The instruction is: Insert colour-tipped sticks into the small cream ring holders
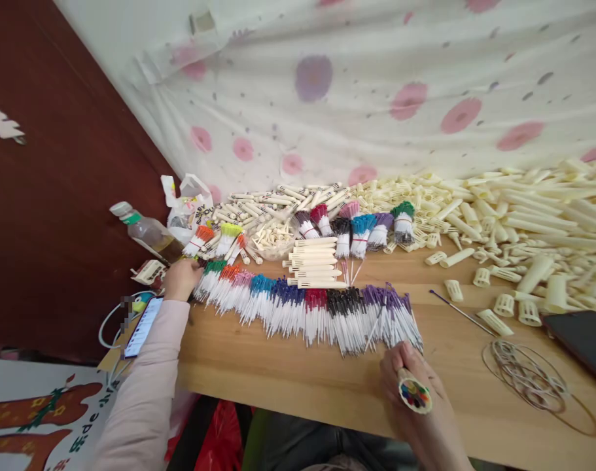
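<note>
The right hand [410,384] is closed round a pale pen tube [415,395], its open end turned up with several coloured tips showing inside; a light, steady grip with that end in view should make it easy to check which colours are in. The left hand [182,280] is curled at the left end of the row, fingertips beside the green refills [213,269]; whether it pinches anything I cannot tell; lifting one refill by its coloured end would likely leave its neighbours lying straight. The row runs right past the red refills [316,299] to the purple refills [388,307], near the right hand; stacked pale tubes [315,265] lie just beyond it on the desk [258,373]; the left sleeve [153,363] is best kept clear of both.
</note>
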### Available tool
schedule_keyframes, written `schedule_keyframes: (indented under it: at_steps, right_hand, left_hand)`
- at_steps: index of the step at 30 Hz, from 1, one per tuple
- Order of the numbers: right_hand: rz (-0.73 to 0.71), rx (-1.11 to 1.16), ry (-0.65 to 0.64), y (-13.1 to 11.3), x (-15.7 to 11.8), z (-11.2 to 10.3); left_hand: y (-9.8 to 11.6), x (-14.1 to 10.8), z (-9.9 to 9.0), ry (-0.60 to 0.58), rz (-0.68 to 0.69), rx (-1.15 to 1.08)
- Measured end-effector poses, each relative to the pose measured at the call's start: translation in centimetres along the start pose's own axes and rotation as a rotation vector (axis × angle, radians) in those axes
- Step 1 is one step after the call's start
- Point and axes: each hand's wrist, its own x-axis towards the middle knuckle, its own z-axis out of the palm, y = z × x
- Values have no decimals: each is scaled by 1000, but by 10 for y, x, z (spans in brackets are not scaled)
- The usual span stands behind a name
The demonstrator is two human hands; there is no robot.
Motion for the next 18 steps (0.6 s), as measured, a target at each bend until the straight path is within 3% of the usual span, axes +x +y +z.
schedule_keyframes:
  at_steps: [4, 13, 18]
  right_hand:
    - [-57, 1, 30, 0, -1, 7]
    - [-85, -32, 43, -1, 0, 11]
    - [-70, 1, 15, 0, 1, 7]
  left_hand:
    - [0, 7, 5, -116, 5, 147]
    - [-3, 34, 7, -110, 25, 166]
    - [-7, 37, 3, -180, 22, 188]
